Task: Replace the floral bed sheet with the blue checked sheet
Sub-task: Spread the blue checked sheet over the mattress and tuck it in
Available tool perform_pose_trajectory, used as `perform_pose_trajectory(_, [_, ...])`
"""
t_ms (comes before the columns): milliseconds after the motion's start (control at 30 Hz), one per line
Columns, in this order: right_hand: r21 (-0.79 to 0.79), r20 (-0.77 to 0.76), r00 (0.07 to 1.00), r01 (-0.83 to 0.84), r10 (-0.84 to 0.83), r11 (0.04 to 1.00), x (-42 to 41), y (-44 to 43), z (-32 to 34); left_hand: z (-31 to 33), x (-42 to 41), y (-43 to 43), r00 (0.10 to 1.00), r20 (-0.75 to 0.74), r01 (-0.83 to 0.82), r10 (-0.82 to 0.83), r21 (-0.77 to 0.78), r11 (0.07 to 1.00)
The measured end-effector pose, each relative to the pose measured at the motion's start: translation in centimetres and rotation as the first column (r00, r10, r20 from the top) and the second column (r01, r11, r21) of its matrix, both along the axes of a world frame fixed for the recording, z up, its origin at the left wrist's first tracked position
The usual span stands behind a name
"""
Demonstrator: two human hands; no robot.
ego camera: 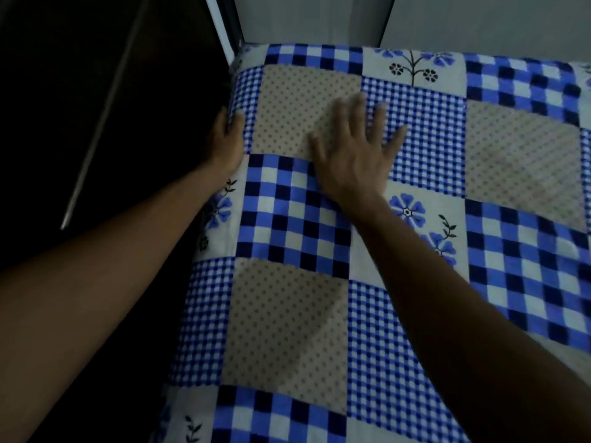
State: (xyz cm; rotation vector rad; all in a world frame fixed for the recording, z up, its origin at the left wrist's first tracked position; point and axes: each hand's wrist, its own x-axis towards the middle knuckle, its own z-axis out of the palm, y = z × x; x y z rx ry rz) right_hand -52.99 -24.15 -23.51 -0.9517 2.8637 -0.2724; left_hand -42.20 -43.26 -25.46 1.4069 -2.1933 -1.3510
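Observation:
The blue checked sheet (415, 282), a patchwork of blue checks, dotted beige squares and blue flower panels, covers the whole bed top. My right hand (351, 148) lies flat on it with fingers spread, pressing near the far left corner. My left hand (225, 135) is at the bed's left edge, its fingers hidden behind the hanging side of the sheet, thumb on top. No floral sheet is in view.
A dark gap (112, 123) runs along the bed's left side, crossed by a thin metal rod (96, 139). A pale wall (447, 17) stands behind the bed's far edge, with a light vertical frame (224, 27) at the far left corner.

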Motion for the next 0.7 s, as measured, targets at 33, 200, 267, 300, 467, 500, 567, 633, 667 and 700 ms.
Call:
perform_pose_trajectory(33, [-0.014, 0.008, 0.999, -0.052, 0.052, 0.999, 1.4, -1.3, 0.0, 0.1, 0.8, 0.4, 0.999, -0.013, -0.047, 0.048, 0.04, 0.998])
perform_pose_trajectory(200, [-0.117, 0.051, 0.949, -0.305, 0.312, 0.945, 10.4, -4.6, 0.1, 0.5, 5.6, 2.8, 0.957, -0.14, -0.244, 0.255, 0.089, 0.966])
perform_pose_trajectory(267, [-0.139, 0.072, 0.893, -0.433, 0.445, 0.891, 13.0, -4.2, 0.7, 1.2, 7.3, 4.1, 0.938, -0.193, -0.283, 0.289, 0.057, 0.957])
perform_pose_trajectory(300, [-0.184, 0.101, 0.857, -0.483, 0.506, 0.856, 13.6, -3.6, 1.1, 1.5, 8.2, 4.9, 0.941, -0.207, -0.273, 0.268, 0.004, 0.962])
perform_pose_trajectory(467, [-0.357, -0.012, 0.956, -0.276, 0.292, 0.892, 10.5, 5.3, 2.3, 3.0, 11.1, 10.6, 0.983, -0.179, -0.02, -0.04, -0.322, 0.946])
perform_pose_trajectory(500, [-0.298, -0.028, 0.976, -0.212, 0.214, 0.931, 8.9, 7.9, 2.6, 3.4, 11.5, 11.7, 0.982, -0.16, 0.035, -0.103, -0.381, 0.924])
perform_pose_trajectory(567, [-0.134, 0.036, 0.998, -0.052, 0.058, 0.99, 6.2, 12.8, 3.1, 3.7, 12.3, 13.8, 0.969, -0.1, 0.153, -0.227, -0.478, 0.865])
perform_pose_trajectory(633, [0.0, 0.122, 0.991, 0.056, -0.056, 0.998, 5.8, 16.2, 3.1, 3.8, 13.4, 16.0, 0.956, -0.027, 0.242, -0.293, -0.498, 0.833])
perform_pose_trajectory(667, [0.052, 0.13, 0.99, 0.052, -0.058, 0.997, 6.7, 17.2, 2.8, 4.1, 14.0, 17.1, 0.951, 0.009, 0.276, -0.31, -0.479, 0.833])
perform_pose_trajectory(700, [0.092, 0.124, 0.992, 0.011, -0.023, 0.996, 8.3, 17.7, 2.3, 4.2, 14.7, 18.1, 0.945, 0.042, 0.306, -0.324, -0.455, 0.836])
